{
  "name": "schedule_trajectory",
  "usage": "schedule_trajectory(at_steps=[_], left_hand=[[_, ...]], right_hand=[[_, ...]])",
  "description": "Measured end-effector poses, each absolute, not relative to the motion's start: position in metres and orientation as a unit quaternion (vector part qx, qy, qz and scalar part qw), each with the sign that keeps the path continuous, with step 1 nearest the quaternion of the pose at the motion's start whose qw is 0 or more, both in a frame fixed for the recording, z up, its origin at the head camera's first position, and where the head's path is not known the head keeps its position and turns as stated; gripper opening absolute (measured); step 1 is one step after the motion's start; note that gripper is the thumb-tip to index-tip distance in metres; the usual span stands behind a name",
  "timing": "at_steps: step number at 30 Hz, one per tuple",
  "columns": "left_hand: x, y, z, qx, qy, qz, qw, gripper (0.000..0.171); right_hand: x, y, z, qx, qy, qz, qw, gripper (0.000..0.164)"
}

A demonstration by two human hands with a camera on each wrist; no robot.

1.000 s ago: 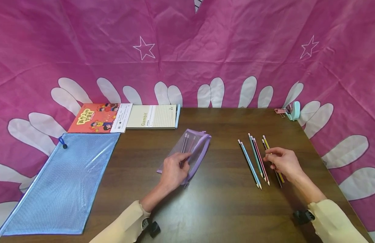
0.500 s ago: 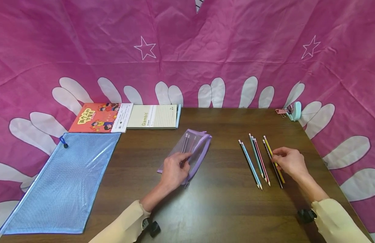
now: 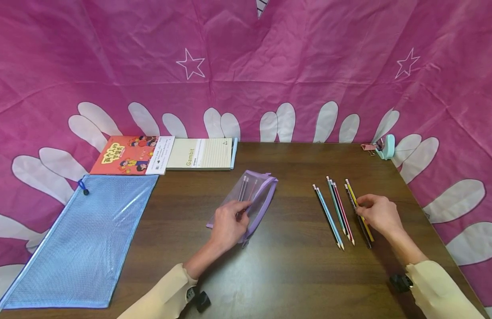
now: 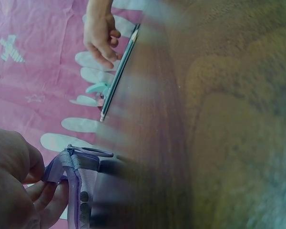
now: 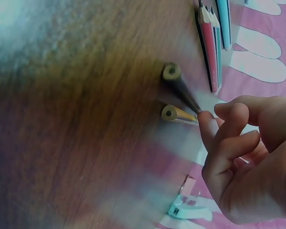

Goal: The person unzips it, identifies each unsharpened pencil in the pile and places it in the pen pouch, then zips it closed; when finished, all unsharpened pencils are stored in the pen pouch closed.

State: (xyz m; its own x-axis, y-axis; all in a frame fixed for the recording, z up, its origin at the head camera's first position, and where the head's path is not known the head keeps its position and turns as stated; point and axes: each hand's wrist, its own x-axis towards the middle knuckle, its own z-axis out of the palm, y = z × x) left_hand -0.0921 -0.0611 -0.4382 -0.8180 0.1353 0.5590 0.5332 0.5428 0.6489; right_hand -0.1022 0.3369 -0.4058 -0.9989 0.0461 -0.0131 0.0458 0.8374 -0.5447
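My left hand [image 3: 230, 223] pinches the purple mesh pencil case [image 3: 265, 207] near its zipped edge. Pencils show through the mesh. In the left wrist view, folded fabric and the zipper end [image 4: 76, 164] stick out from my fingers. On the right, my right hand [image 3: 379, 213] pinches a black pencil [image 3: 363, 228] between thumb and finger. A yellow pencil [image 3: 350, 189] lies right beside it, partly behind the fingers. In the right wrist view, the black pencil's end [image 5: 172, 71] points toward the camera. Left of that hand lie red [image 3: 343, 213], dark green and light blue pencils [image 3: 327, 215].
A blue mesh zip bag [image 3: 82, 239] lies flat at the left. Behind it are a red book [image 3: 126, 155] and a Gambit notebook [image 3: 182, 155]. A mint-coloured object [image 3: 386, 147] stands at the table's far right corner, before a pink cloth backdrop [image 3: 309, 53].
My right hand has shifted slightly right, off the red pencil's side, and its fingertips now pinch the black pencil, whose tip has moved a little. My left hand and the pencil case have stayed put.
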Motion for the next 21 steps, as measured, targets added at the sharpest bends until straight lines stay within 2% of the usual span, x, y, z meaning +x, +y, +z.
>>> schedule_trajectory(at_steps=[21], left_hand=[[-0.0927, -0.0617, -0.4375, -0.197, -0.850, -0.439, 0.215, 0.034]], right_hand=[[-0.1053, 0.3309, -0.4017, -0.071, -0.974, 0.209, -0.051, 0.039]])
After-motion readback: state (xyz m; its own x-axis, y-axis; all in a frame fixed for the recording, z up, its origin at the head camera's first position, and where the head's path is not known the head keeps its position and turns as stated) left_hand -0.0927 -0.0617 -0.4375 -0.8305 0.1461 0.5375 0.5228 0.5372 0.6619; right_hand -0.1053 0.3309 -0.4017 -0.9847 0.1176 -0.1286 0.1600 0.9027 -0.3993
